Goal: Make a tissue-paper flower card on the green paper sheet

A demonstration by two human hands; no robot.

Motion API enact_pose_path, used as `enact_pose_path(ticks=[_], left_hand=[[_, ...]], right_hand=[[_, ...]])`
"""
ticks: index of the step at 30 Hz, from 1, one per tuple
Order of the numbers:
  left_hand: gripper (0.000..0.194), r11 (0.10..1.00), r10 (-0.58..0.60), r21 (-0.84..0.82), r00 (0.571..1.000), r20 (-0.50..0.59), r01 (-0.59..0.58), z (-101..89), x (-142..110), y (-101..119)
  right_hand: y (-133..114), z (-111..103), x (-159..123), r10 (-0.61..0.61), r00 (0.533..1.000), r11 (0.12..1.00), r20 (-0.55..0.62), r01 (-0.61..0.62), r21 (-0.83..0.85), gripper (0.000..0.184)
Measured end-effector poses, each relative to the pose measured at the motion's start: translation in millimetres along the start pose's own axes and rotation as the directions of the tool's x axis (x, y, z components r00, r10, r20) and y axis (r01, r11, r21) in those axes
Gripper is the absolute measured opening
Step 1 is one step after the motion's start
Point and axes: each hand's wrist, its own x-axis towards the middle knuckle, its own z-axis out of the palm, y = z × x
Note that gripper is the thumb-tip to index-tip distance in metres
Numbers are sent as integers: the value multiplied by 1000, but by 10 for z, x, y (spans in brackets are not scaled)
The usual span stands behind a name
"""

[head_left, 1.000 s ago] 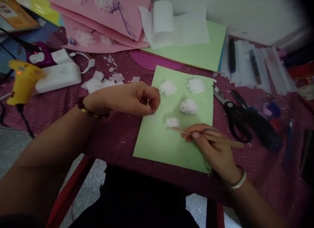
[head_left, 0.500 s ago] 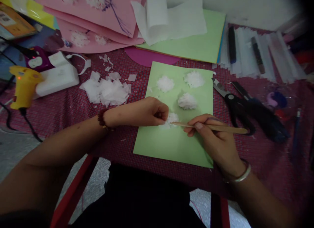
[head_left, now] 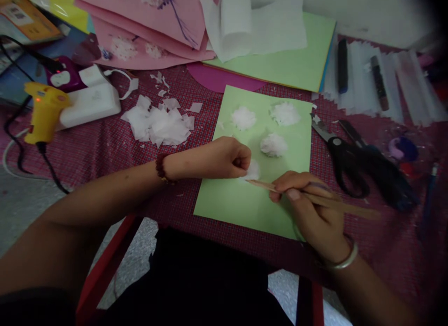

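Right at the middle of the frame, the left hand (head_left: 224, 157) is curled into a loose fist, its fingertips pinched on the nearest tuft of white tissue (head_left: 252, 169) where it sits on the green sheet (head_left: 241, 204). Just to the right of it, the right hand (head_left: 308, 209) grips a thin wooden stick (head_left: 315, 199) between thumb and fingers, closed firmly round it, and the stick's tip points left and meets the lower edge of that same tuft. The green sheet lies flat on the red checked cloth (head_left: 105, 144), and three more tissue tufts are on its upper half: one (head_left: 244, 118) toward the upper left of the sheet, one (head_left: 285, 113) toward its upper right, and one (head_left: 273, 144) just above and to the right of the left fist. Left of the sheet, a loose heap of white tissue scraps (head_left: 157, 125) lies on the cloth. At the left edge of the frame a yellow glue gun (head_left: 44, 112) with a black cord rests beside a white block (head_left: 91, 102). Black-handled scissors (head_left: 345, 153) lie just right of the sheet. Across the top of the frame are pink sheets (head_left: 154, 31), a second green sheet (head_left: 290, 64) with folded white paper (head_left: 252, 22) on it, and pens (head_left: 342, 64) on white strips at the upper right.
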Motion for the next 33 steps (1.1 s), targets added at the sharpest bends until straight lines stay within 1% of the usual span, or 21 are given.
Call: enact_pose_path(ticks=[3, 5, 6, 8, 11, 14, 16, 17, 18, 19, 20, 22, 24, 26, 27, 28, 29, 30, 31, 32, 33], left_hand=[[11, 1000, 15, -1, 1000, -10, -15, 5, 2, -12], [11, 1000, 15, 3, 1000, -11, -15, 4, 6, -16], [11, 1000, 13, 7, 1000, -13, -13, 4, 9, -16], [10, 1000, 11, 17, 1000, -22, -11, 7, 12, -15], [10, 1000, 14, 21, 999, -33, -13, 23, 14, -9], [9, 1000, 6, -8, 1000, -16, -6, 12, 14, 10], [7, 999, -1, -46, 1000, -21, 0, -54, 5, 30], [8, 998, -9, -65, 999, -52, 6, -113, -4, 37], [10, 997, -22, -81, 994, -108, 14, -188, -18, 36], [12, 995, -38, -93, 982, -187, 21, -277, -36, 24], [13, 995, -57, -100, 959, -279, 30, -376, -57, -3], [14, 994, -88, -96, 892, -443, 50, -578, -101, -108], [13, 993, -115, -45, 848, -517, 107, -760, -144, -271], [10, 977, -134, 75, 849, -512, 199, -909, -185, -454], [8, 960, -149, 133, 851, -503, 247, -971, -205, -537], [9, 944, -157, 181, 860, -485, 275, -1023, -225, -607], [10, 938, -154, 211, 875, -460, 276, -1065, -243, -661], [12, 935, -157, 225, 888, -431, 274, -1094, -257, -700], [13, 937, -155, 227, 900, -408, 264, -1109, -267, -723], [14, 940, -151, 225, 905, -398, 256, -1111, -269, -735], [14, 941, -148, 222, 902, -405, 254, -1100, -265, -739]], right_hand=[[-26, 11, -16, -63, 994, 998, -88, 65, 15, 18], [-29, 15, -24, -62, 993, 998, -105, 62, 0, 17], [-29, 17, -25, -51, 996, 998, -79, 49, -27, 17], [-29, 20, -20, -22, 1000, 993, 10, 23, -115, 16], [-29, 21, -3, 4, 994, 962, 109, 26, -271, 14], [-25, 22, 10, -3, 986, 934, 169, 63, -352, 14], [-15, 28, 12, -61, 979, 910, 193, 134, -392, 17], [-8, 35, 12, -110, 971, 887, 211, 192, -420, 19], [0, 43, 12, -168, 957, 854, 236, 261, -449, 22], [7, 53, 12, -225, 937, 814, 267, 332, -477, 25], [14, 63, 11, -267, 916, 773, 301, 390, -500, 27], [19, 81, 6, -291, 886, 717, 361, 452, -530, 28], [14, 81, -11, -286, 883, 718, 373, 455, -527, 29], [10, 55, -35, -254, 913, 784, 320, 388, -485, 27], [14, 30, -46, -221, 943, 837, 250, 315, -448, 24], [23, 0, -52, -157, 975, 894, 159, 209, -397, 20], [39, -35, -52, -74, 997, 945, 38, 82, -316, 17], [61, -72, -44, 14, 996, 980, -83, -30, -195, 17], [87, -108, -28, 107, 979, 992, -173, -117, -50, 18], [115, -140, -8, 194, 954, 980, -228, -177, 91, 19], [144, -168, 15, 268, 932, 953, -244, -220, 209, 19]])
